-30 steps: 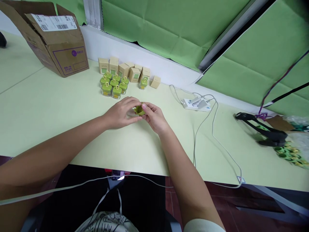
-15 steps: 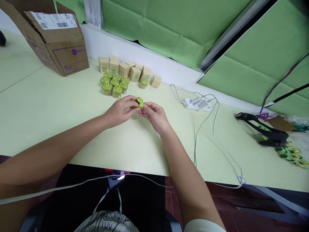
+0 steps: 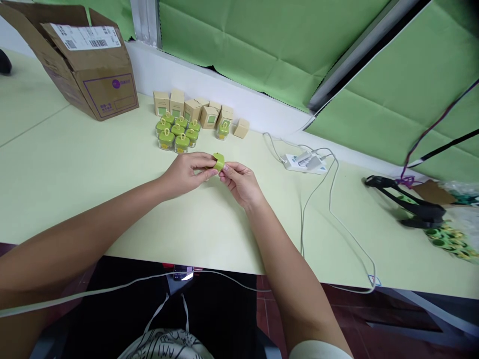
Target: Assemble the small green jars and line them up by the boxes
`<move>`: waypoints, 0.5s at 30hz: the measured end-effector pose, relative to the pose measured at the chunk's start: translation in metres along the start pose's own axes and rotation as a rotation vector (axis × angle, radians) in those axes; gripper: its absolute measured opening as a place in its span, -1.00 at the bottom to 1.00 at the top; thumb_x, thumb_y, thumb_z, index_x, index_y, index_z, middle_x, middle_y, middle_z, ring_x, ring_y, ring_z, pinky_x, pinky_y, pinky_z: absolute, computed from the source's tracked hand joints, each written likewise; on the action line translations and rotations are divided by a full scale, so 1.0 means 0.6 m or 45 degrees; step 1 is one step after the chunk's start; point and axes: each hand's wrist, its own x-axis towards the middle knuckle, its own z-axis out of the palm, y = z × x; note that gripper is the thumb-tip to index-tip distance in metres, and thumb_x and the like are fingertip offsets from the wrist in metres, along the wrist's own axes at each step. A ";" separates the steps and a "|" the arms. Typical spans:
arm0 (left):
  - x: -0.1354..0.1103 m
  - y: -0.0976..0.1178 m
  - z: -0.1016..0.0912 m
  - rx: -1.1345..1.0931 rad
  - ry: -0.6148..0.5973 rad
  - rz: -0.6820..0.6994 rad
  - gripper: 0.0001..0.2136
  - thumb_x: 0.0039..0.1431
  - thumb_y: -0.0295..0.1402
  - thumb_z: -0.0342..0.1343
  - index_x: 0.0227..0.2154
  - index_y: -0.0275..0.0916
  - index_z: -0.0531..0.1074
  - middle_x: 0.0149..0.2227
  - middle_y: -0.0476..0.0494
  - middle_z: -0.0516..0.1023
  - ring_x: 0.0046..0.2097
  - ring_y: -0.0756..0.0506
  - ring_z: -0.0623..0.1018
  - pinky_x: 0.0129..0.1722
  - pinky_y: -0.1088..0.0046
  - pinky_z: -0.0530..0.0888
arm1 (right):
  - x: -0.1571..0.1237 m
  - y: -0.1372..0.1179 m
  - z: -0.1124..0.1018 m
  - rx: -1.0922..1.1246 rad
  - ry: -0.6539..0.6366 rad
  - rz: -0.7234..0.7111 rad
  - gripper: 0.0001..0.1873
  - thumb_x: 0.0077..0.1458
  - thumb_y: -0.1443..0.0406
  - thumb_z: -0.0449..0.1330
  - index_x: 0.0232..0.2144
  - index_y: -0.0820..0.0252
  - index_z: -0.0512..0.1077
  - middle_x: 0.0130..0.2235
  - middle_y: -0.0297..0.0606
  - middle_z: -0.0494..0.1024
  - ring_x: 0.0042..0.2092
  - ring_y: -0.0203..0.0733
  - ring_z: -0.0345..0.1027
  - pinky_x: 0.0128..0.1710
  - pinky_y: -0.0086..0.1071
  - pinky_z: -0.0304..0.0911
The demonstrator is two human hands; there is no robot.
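Over the middle of the table, a green lid (image 3: 219, 160) is held between both hands. My left hand (image 3: 189, 170) grips its left side, with fingers behind and thumb below. My right hand (image 3: 241, 183) pinches at the lower right edge, where a small pale loop partly shows between the fingertips. Much of the lid is covered by fingers. Just beyond my left hand stands a cluster of small clear jars (image 3: 166, 140) with green lids and yellow loops. Another such jar (image 3: 223, 130) stands apart to the right.
Behind the jars are several small cardboard boxes (image 3: 177, 102). A large open carton (image 3: 108, 89) stands at the back left. To the right lie a white power strip (image 3: 305, 162) with cables, a black stand (image 3: 422, 209) and a heap of green parts (image 3: 449, 242).
The lid has turned in my fingers, from showing its hollow inside to showing more of its outer surface. My hands stay close together in nearly the same place.
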 end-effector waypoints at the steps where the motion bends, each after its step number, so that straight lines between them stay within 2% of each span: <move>1: 0.000 0.001 0.000 -0.021 -0.006 -0.006 -0.80 0.36 -0.19 0.26 -0.22 -0.16 0.72 -0.20 -0.14 0.70 -0.17 -0.09 0.64 -0.12 0.37 0.57 | 0.000 0.000 0.001 0.014 0.001 0.008 -0.51 -0.39 0.02 0.69 -0.43 0.07 0.65 -0.43 -0.39 0.63 -0.35 -0.32 0.48 -0.23 -0.39 0.53; 6: 0.000 0.000 0.000 -0.112 0.002 -0.086 -0.78 0.33 -0.15 0.29 -0.26 -0.18 0.71 -0.24 -0.16 0.66 -0.22 -0.09 0.61 -0.25 0.38 0.57 | -0.001 0.006 0.005 0.006 0.030 0.003 -0.51 -0.38 0.00 0.68 -0.44 0.07 0.63 -0.44 -0.38 0.62 -0.36 -0.29 0.47 -0.22 -0.36 0.54; 11: -0.003 -0.010 0.009 -0.151 0.043 -0.117 -0.79 0.29 -0.15 0.31 -0.28 -0.19 0.70 -0.24 -0.15 0.66 -0.21 -0.09 0.63 -0.21 0.35 0.62 | 0.002 0.015 0.007 0.037 0.075 -0.038 -0.49 -0.36 -0.02 0.67 -0.42 0.06 0.62 -0.39 -0.36 0.64 -0.29 -0.26 0.52 -0.16 -0.33 0.57; 15: -0.006 -0.019 0.016 -0.054 0.148 -0.091 -0.82 0.25 -0.20 0.33 -0.24 -0.19 0.70 -0.16 -0.16 0.68 -0.15 -0.10 0.66 -0.11 0.34 0.64 | 0.000 0.010 0.012 0.037 0.051 -0.051 -0.46 -0.28 -0.08 0.64 -0.34 0.07 0.62 -0.25 -0.30 0.70 -0.18 -0.21 0.58 -0.02 -0.27 0.58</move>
